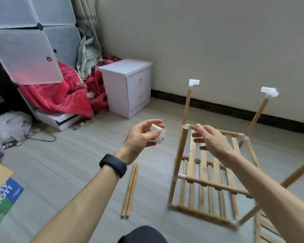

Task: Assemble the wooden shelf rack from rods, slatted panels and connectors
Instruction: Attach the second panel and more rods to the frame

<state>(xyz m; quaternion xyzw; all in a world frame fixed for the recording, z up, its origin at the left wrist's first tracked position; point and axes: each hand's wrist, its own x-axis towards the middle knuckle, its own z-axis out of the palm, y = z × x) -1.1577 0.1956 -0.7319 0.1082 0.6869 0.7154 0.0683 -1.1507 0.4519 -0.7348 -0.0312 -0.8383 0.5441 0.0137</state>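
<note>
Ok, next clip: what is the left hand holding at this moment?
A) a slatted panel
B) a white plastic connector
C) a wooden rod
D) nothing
B: the left hand has a white plastic connector in its grip, held up beside the bare top of the rack's near upright rod, while the right hand is open over the rack.

Two hands, one held connector, two loose rods.
</note>
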